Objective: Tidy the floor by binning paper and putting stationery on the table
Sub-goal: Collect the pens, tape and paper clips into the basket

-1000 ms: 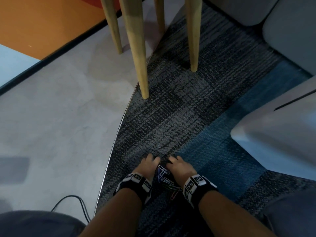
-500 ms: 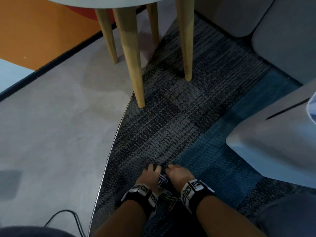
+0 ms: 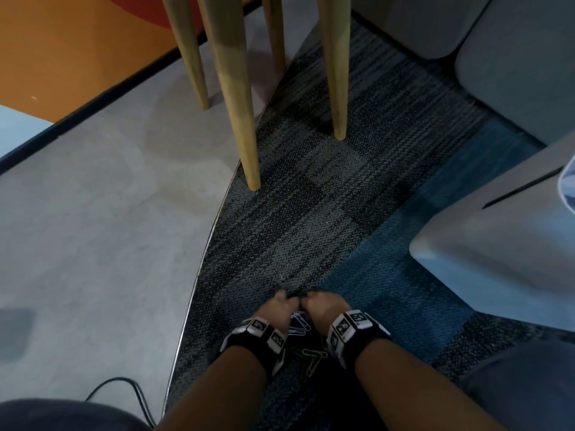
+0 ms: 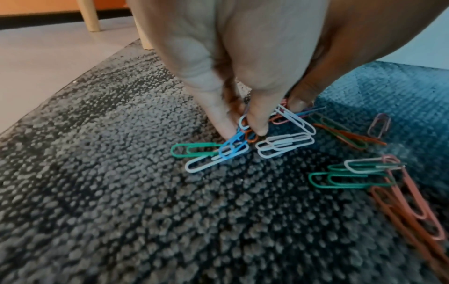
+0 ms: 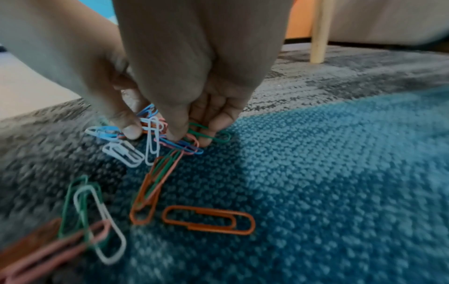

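Several coloured paper clips lie scattered on the carpet between my wrists. My left hand and right hand meet fingertip to fingertip over the pile. In the left wrist view my left hand pinches a blue clip among white and orange ones. In the right wrist view my right hand curls down and pinches pink, blue and green clips. Loose on the carpet nearer me are an orange clip and some green and white clips.
Wooden table legs stand on the carpet edge ahead. Pale grey furniture fills the right side. A smooth grey floor lies to the left, with a black cable near my knee.
My two hands have drawn together, and their fingers have curled in over the clips, bunching them. The head view has shifted slightly.
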Motion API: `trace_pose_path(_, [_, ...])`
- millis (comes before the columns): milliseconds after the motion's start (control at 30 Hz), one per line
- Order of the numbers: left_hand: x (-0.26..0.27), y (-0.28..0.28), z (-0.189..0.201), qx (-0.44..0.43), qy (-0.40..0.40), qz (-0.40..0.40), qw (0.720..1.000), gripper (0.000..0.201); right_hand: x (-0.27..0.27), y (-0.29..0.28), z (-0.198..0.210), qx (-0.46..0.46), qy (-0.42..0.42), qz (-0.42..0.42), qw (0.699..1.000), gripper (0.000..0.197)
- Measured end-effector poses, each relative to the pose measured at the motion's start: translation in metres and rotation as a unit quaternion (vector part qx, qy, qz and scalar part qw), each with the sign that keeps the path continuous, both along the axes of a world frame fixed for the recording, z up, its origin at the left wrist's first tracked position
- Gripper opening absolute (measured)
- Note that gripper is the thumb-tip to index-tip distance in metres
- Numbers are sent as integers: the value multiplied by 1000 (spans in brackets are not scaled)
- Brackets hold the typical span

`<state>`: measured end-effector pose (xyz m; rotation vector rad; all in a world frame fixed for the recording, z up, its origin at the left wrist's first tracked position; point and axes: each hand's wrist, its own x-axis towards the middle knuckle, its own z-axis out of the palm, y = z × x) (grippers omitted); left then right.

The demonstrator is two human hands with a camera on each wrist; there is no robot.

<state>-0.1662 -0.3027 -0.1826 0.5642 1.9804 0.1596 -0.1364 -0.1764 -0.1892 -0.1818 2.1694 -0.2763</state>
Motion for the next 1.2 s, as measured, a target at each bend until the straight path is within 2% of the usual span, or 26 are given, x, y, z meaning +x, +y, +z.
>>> trace_pose_path(100, [-5,4,3,14,22,6,1000,37,-2,5,-3,-23,3,-51,998,33])
trace_pose_path(267, [-13,5,7,46,54,92,993,30,-11,24,2,-16,10,-164,986,26])
trace_pose_path(433, [-36,16,32,115,68,237,962,18,-19,49,26,-71,48,-319,944,16])
trace_pose_path(533, [-56,26,57,170,62,271,945,14,-26,54,47,-107,82,-363,922,11])
trace_pose_path(600, [-67,32,77,213,72,286,931,15,-30,56,67,-136,116,-391,903,19])
trace_pose_path(700, [-80,41,106,262,89,295,915,18,-39,61,98,-177,163,-409,880,29])
trace_pose_path(767, [-89,45,126,283,100,278,912,18,-48,65,122,-192,186,-410,872,29])
trace_pose_path(867, [-102,49,157,302,132,263,907,19,-63,73,157,-207,220,-413,859,24])
trace_pose_path(967, [-115,55,195,337,165,263,889,19,-79,77,198,-238,256,-412,841,12])
trace_pose_path(1067, [-128,60,233,391,192,271,859,30,-97,82,237,-266,302,-405,821,10])
trace_pose_path(1200, [-141,62,293,483,217,254,809,32,-115,85,300,-317,364,-394,782,13])
